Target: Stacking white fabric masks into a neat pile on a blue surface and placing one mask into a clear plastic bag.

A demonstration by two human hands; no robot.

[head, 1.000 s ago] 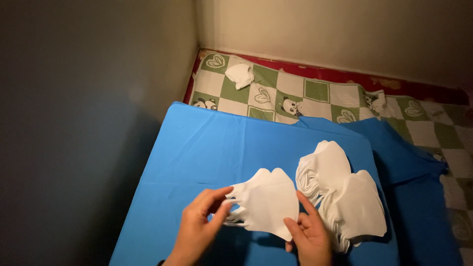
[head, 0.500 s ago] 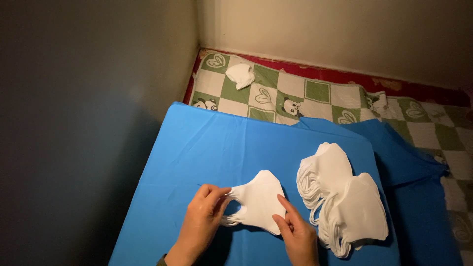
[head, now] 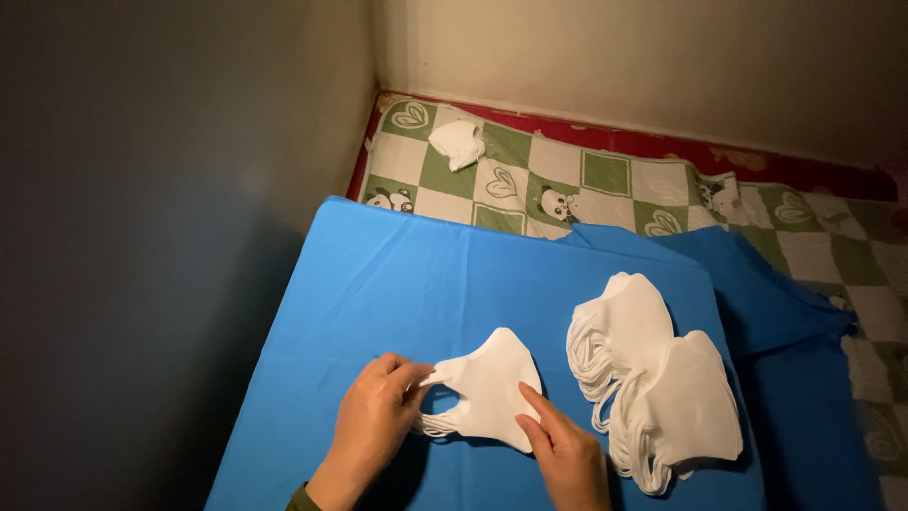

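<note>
White mask (head: 492,388) lies flat on blue sheet (head: 397,284) nr front edge. Ear-loop end is pinched by left hand (head: 374,426); right hand (head: 563,454) fingertip pressed on mask, nothing gripped. Risk: loops could be snagged w/ adjacent mask stacks (head: 653,378).

Two bare hands, no gloves, rings or watch seen. Left hand (head: 378,426) has a dark olive-green sleeve cuff (head: 301,496) just showing at the wrist, bottom edge of frame. Right hand (head: 563,454) shows no sleeve; wrist cut off by the frame edge.
</note>
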